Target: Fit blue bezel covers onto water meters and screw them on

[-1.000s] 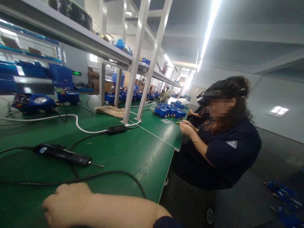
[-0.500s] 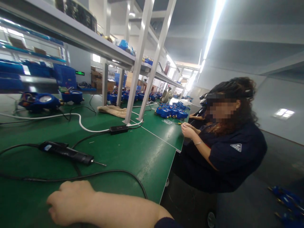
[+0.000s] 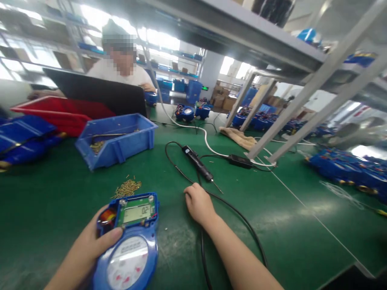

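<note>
My left hand grips a blue water meter by its left side, thumb over the front. The meter's upper compartment is uncovered, showing a green circuit board with a lit display; below is a round white dial. My right hand rests on the green table with its fingers curled in; whatever they hold, if anything, is hidden. Just beyond it lies a black electric screwdriver, its bit pointing toward the lower right. Behind the meter is a pile of small brass screws.
A blue bin holding screws stands beside a red bin. Blue meters lie at the right. Black cable loops past my right forearm. Shelf posts rise from the table. Another person sits behind a black panel.
My view has swung left, away from the co-worker on the right. My left hand with the water meter, the bins and the screw pile have come into view. The screwdriver still lies on the table.
</note>
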A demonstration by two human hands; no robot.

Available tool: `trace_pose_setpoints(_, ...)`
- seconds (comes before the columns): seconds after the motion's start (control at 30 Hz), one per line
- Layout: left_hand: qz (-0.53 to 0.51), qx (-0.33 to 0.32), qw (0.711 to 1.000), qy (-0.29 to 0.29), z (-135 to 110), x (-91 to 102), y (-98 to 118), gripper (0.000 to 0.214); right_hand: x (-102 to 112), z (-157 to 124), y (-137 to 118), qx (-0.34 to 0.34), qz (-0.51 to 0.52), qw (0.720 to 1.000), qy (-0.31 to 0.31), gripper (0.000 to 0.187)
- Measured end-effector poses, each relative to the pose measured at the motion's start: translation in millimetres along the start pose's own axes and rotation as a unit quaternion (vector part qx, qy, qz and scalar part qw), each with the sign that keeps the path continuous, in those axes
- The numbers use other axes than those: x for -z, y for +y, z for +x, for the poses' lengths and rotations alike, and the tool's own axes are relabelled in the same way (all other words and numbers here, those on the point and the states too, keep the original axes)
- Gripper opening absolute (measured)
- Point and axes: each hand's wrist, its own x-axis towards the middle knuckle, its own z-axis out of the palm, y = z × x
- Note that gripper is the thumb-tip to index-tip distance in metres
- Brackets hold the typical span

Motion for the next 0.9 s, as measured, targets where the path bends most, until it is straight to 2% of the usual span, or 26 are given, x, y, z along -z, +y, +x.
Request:
trace_pose_setpoints(0.07,-0.010,0.011,1.000,-0.003,1.1,-2.4,-0.5,0.071,6.9,-1.4,-9.0,0.028,0.038,0.997,0.056,0.018)
trace_pose_setpoints(0.17,-0.026,-0.007,0.999,-0.023,1.8,-6.6,-1.3,0.073,22.4,-8.8,-26.9,0.095,0.096,0.984,0.115,0.020)
trace_pose_setpoints(0.3,-0.050,-0.018,0.997,-0.056,1.9,-6.5,-3.4,0.072,39.1,-20.9,-47.5,0.227,0.143,0.955,0.125,0.035)
trace_pose_setpoints(0.37,-0.055,-0.022,0.996,-0.065,2.3,-5.3,-4.8,0.072,41.2,-23.3,-53.1,0.257,0.137,0.950,0.113,0.040)
trace_pose_setpoints(0.7,-0.058,-0.035,0.991,-0.119,5.1,-3.0,-12.3,0.067,33.3,-20.9,-66.4,0.251,0.114,0.960,0.043,0.051)
trace_pose_setpoints(0.9,-0.021,-0.057,0.990,-0.127,7.0,-0.2,-11.2,0.064,33.0,-16.9,-75.2,0.245,0.132,0.960,-0.036,0.054)
